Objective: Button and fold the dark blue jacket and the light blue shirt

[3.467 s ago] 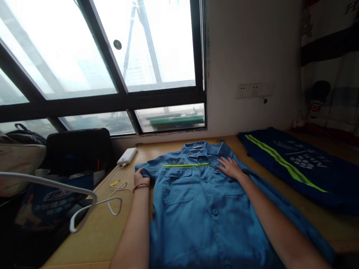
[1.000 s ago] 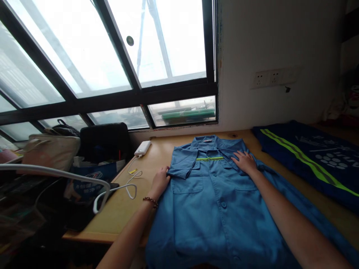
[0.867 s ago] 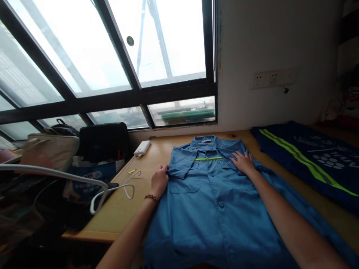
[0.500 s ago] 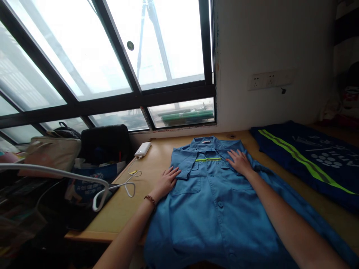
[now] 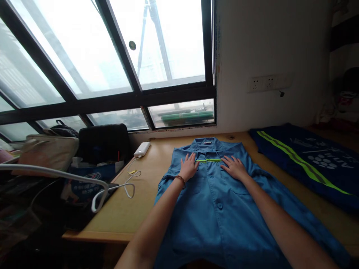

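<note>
A blue buttoned work shirt (image 5: 207, 216) lies front side up, its collar toward the window and its lower part running toward me. My left hand (image 5: 189, 167) rests flat on the left chest area, fingers spread, at the end of the yellow-green stripe (image 5: 209, 161). On the other side of the button line, my right hand (image 5: 233, 167) lies flat with its fingers apart, touching the right chest near the same stripe. Neither hand grips the cloth. A bracelet (image 5: 180, 180) circles my left wrist.
The shirt is on a wooden table (image 5: 134, 209). A folded dark blue garment (image 5: 303, 160) with a reflective stripe lies at the right. A white power bank (image 5: 142, 149) with a white cable (image 5: 129, 190) sits left. Bags (image 5: 47, 151) are piled beyond the table's left edge.
My left hand has moved right, from the shirt's left edge onto the chest. My right hand has shifted slightly down and left. The front sleeve folds near both hands now lie flatter.
</note>
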Demonstrator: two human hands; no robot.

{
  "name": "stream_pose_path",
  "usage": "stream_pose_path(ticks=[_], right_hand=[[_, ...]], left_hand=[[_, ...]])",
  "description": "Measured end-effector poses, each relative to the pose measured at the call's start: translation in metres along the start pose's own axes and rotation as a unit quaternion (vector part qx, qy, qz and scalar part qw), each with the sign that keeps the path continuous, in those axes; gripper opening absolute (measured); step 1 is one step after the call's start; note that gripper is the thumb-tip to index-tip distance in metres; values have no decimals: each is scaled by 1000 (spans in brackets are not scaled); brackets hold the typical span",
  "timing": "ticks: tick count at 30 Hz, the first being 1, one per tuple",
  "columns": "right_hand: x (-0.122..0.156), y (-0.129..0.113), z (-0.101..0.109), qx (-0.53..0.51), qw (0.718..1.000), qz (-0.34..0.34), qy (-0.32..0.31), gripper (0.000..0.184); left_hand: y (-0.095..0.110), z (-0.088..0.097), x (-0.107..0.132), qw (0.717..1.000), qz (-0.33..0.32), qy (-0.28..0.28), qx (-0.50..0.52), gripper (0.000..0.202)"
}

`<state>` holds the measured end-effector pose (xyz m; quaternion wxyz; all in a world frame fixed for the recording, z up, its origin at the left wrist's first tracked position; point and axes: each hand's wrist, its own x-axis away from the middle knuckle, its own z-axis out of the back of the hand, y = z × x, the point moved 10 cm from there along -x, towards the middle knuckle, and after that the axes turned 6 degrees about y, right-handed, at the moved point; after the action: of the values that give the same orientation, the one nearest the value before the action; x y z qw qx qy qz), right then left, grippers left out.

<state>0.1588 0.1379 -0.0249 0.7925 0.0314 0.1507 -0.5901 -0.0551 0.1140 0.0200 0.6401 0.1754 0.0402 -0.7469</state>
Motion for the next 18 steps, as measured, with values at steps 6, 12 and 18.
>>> stream_pose_path(ticks=[6,12,18], right_hand=[[15,7,2,13,999,-48,-3,56],[-9,37,2,-88,993,-63,-44,61],[-53,118,35,-119,980,-160,17,35]], left_hand=[[43,-39,-13,995,-81,-60,8,46],[24,-39,-29,950,10,-123,288,46],[-98,-26,-48,742,336,92,573,47]])
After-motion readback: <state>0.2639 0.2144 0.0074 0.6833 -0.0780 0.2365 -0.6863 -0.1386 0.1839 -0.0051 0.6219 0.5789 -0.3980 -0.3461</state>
